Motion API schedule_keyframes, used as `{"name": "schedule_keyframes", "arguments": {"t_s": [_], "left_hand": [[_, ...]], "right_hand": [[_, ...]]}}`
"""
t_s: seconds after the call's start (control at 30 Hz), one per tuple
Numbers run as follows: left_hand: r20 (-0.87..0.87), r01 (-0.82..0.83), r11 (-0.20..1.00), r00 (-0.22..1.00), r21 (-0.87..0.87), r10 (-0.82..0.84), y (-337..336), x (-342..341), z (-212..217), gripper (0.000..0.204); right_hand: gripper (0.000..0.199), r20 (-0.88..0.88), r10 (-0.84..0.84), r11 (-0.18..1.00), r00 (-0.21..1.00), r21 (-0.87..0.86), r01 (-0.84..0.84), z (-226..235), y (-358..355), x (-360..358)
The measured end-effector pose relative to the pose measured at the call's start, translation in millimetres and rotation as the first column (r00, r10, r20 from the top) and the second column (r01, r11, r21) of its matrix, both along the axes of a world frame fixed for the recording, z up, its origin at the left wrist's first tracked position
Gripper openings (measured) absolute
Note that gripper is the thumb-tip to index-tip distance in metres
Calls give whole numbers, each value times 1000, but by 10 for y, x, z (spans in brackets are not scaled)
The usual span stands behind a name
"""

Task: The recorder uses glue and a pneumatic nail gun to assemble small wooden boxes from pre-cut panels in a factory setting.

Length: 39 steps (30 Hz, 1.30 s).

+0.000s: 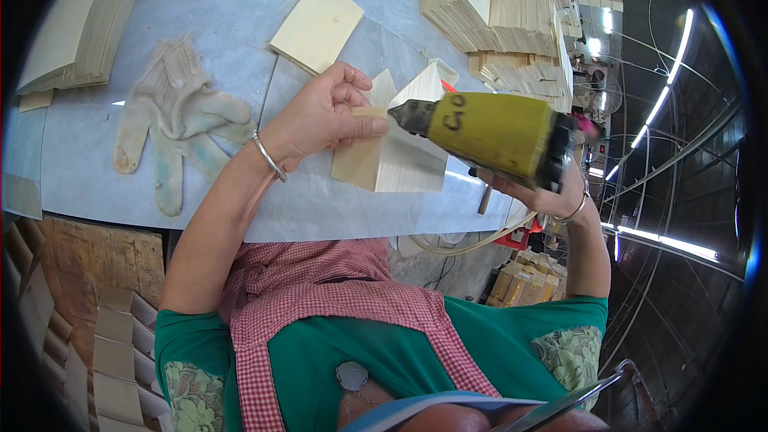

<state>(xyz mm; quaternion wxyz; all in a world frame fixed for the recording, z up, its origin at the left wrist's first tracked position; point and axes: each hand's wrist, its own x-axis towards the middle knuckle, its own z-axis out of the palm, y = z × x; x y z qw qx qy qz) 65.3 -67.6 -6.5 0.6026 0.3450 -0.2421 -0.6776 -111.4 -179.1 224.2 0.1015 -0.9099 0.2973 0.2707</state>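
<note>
My left hand [324, 110] pinches the top edge of a pale thin wooden box [412, 162] standing on the table, thumb in front and fingers behind the panel. My right hand [540, 194] is wrapped round the grip of a yellow-green air nail gun [492, 132], which it holds sideways. The gun's dark nose points left at the box's upper corner, close to my left thumb; whether it touches the wood I cannot tell. Some of the box's far side is hidden behind the gun and my hand. A loose wooden panel [318, 24] lies flat beyond the box.
White knitted gloves [178, 116] lie left of my forearm on the grey table [240, 0]. Stacked thin boards [84, 24] stand at the far left, with more panel stacks [520, 24] at the far right. A pale hose [472, 246] hangs by the table's front edge.
</note>
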Motion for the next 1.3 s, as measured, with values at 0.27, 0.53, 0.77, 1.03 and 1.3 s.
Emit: {"name": "schedule_keyframes", "arguments": {"t_s": [0.27, 0.53, 0.77, 1.03, 1.3], "left_hand": [[49, 3, 1000, 999, 26, -4, 3, 13, 19, 53], [60, -9, 1000, 998, 28, 8, 7, 4, 19, 55], [41, -11, 1000, 999, 19, 10, 8, 7, 30, 54], [54, -17, 999, 998, 28, 15, 10, 12, 4, 53], [95, -45, 999, 994, -7, 46, 27, -50, 63, 48]], "right_hand": [[51, -4, -11, 996, 1000, 84, 12, -77, -140, -794], [45, 35, 252, 968, 967, 3, -252, -90, -113, -782], [47, 70, 262, 961, 963, 76, -267, -4, -20, -548], [53, 132, 151, 966, 980, 191, -175, 57, 188, 64], [44, 273, 333, 943, 902, -100, -318, -59, 12, -945]]}}
